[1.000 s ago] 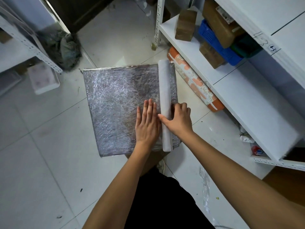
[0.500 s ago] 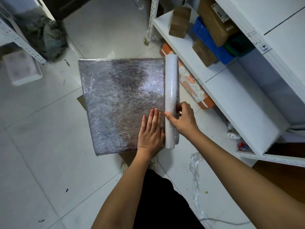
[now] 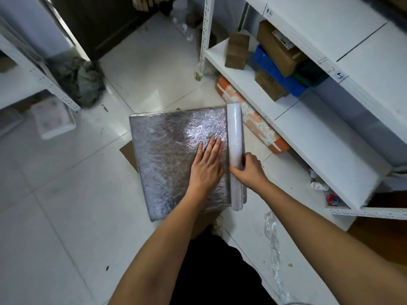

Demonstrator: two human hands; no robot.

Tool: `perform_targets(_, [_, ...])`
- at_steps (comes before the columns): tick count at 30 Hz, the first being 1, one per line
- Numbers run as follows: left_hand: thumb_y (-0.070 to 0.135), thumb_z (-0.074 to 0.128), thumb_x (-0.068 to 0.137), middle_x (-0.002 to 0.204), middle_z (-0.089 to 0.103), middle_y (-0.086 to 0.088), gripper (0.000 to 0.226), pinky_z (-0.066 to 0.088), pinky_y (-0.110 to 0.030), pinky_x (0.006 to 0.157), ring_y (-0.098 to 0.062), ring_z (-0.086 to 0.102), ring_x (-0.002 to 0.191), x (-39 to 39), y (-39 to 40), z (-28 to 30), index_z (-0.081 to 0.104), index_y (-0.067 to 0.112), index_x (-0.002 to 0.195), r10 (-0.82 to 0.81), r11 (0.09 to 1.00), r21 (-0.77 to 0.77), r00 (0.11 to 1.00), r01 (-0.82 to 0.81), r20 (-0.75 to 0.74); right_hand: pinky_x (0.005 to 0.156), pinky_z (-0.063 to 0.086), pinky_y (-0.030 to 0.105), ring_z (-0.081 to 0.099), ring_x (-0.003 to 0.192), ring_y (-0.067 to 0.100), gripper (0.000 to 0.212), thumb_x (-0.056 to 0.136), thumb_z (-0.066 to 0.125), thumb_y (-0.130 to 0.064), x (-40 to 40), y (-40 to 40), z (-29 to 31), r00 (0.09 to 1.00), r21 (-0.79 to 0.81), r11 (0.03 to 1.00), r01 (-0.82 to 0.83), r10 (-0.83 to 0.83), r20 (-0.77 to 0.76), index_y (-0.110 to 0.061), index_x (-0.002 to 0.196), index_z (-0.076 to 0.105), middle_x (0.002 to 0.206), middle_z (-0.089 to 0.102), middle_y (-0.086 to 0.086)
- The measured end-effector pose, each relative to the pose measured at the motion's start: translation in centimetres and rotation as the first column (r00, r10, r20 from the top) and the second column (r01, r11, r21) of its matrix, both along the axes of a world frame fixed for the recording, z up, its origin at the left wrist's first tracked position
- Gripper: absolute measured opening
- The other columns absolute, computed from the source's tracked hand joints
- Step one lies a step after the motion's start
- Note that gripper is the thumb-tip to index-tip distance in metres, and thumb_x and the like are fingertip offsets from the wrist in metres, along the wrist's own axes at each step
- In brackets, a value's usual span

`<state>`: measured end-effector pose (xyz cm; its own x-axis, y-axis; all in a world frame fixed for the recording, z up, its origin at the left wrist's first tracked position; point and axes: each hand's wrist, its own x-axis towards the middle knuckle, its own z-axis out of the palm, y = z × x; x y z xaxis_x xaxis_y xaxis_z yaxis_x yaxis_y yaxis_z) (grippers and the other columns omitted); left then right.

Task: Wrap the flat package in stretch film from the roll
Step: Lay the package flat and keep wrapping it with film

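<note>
Two hands: I see both at work at the right edge of the package, close to each other.
Left hand (image 3: 207,168): it lies flat, fingers straight and together, pressing down on the top face of the flat package (image 3: 176,159) just beside the roll.
Right hand (image 3: 250,170): its fingers are curled round the roll (image 3: 236,155) near the lower half, thumb on the near side; it grips the roll firmly.
Key relation: the long axis of the roll runs away from me, parallel to the right edge of the package and lying along it. The right hand is the nearer one to the roll, so I judge the coming move belongs to it: carrying the roll over the edge while the left hand keeps the film down.
Package place: it seems raised above the tiled floor (image 3: 66,216), on a brown cardboard piece (image 3: 130,155) that shows from under its left side.
Materials: the package is square, thin and covered in wrinkled, shiny film that catches light. The roll is a smooth, pale cylinder.
Around: a white shelf (image 3: 308,133) stands to the right, with brown boxes (image 3: 236,51) and a blue basket (image 3: 277,73) on it; a loose film scrap (image 3: 273,238) lies on the floor.
</note>
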<state>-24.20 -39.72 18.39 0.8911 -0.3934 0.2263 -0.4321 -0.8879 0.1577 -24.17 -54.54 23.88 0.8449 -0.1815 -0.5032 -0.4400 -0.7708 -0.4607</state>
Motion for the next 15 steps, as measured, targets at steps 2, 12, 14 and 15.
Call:
perform_targets(2, [0.03, 0.035, 0.096, 0.155, 0.026, -0.012, 0.061, 0.004, -0.046, 0.12, -0.026, 0.021, 0.145, 0.1, 0.5, -0.3, 0.023, 0.002, 0.148, -0.02, 0.999, 0.048, 1.0, 0.021, -0.02, 0.092, 0.048, 0.046, 0.053, 0.11, 0.032, 0.062, 0.077, 0.069, -0.044, 0.0, 0.1, 0.3, 1.0, -0.023, 1.0, -0.011, 0.011, 0.0, -0.004, 0.118, 0.047, 0.118, 0.055, 0.016])
perform_targets(12, [0.032, 0.027, 0.096, 0.156, 0.025, -0.014, 0.06, 0.011, -0.05, 0.118, -0.028, 0.017, 0.146, 0.9, -0.4, 0.1, 0.029, 0.002, 0.148, 0.042, 0.992, 0.118, 0.998, -0.036, -0.042, 0.086, 0.045, 0.043, 0.046, 0.119, 0.036, 0.084, 0.074, 0.073, -0.049, 4.6, 1.0, 2.1, 0.98, -0.138, 0.988, -0.072, 0.096, 0.174, -0.009, 0.132, 0.028, 0.132, 0.034, 0.014])
perform_targets(14, [0.03, 0.033, 0.093, 0.15, 0.036, -0.015, 0.058, 0.019, -0.051, 0.115, -0.03, 0.027, 0.142, 1.3, -0.6, 0.8, 0.041, 0.001, 0.142, 0.029, 0.996, 0.082, 0.999, -0.027, -0.016, 0.084, 0.046, 0.042, 0.05, 0.115, 0.038, 0.076, 0.076, 0.072, -0.044, 5.4, 0.6, 2.3, 0.981, -0.085, 0.989, -0.118, 0.13, 0.146, -0.009, 0.129, 0.029, 0.131, 0.038, 0.015])
perform_targets(15, [0.029, 0.037, 0.091, 0.146, 0.043, -0.016, 0.055, 0.022, -0.05, 0.113, -0.029, 0.032, 0.14, 1.6, -0.6, 1.1, 0.048, 0.001, 0.137, 0.037, 0.998, 0.046, 0.999, -0.037, 0.011, 0.083, 0.046, 0.041, 0.052, 0.114, 0.037, 0.074, 0.077, 0.071, -0.043, 5.5, 0.4, 2.2, 0.98, -0.063, 0.989, -0.131, 0.139, 0.143, -0.009, 0.128, 0.029, 0.13, 0.04, 0.015])
